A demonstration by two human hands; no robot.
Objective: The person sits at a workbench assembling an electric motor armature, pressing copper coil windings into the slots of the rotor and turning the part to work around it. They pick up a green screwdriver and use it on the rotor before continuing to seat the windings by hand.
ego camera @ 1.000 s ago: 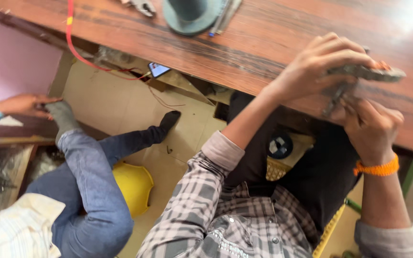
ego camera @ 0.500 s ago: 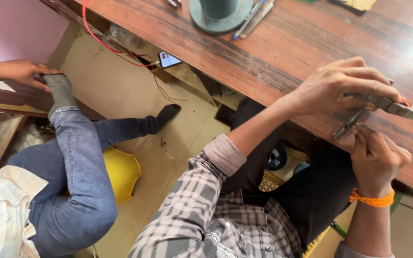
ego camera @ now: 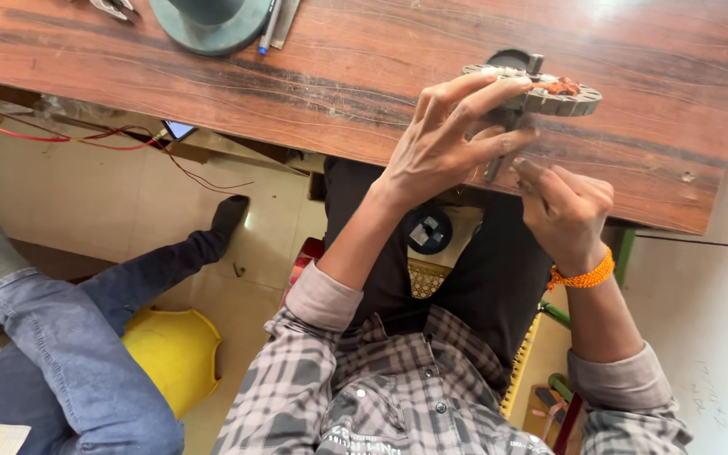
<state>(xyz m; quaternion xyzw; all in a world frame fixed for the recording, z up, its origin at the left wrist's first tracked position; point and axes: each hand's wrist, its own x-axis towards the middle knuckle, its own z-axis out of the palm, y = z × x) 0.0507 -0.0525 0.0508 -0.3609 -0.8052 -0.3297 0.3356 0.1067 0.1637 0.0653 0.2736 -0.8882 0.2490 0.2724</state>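
Observation:
My left hand (ego camera: 448, 139) grips a grey round slotted metal part (ego camera: 562, 99) with orange-brown winding on top, holding it on edge over the brown wooden table (ego camera: 364, 76). My right hand (ego camera: 564, 211), with an orange thread band at the wrist, sits just below the part and pinches a thin metal tool (ego camera: 499, 164) that points up at the part's underside. Both my sleeves are grey plaid.
A dark green round base (ego camera: 211, 24), a pen (ego camera: 270, 25) and pliers (ego camera: 113, 8) lie at the table's far edge. Another person in blue jeans (ego camera: 69, 337) sits at the left, above a yellow helmet (ego camera: 177, 354). Red wire (ego camera: 61, 139) hangs under the table.
The view has swung left, so my hands and the metal part now sit nearer the frame's middle. My left hand has turned the part more on edge; my right hand stays beneath it.

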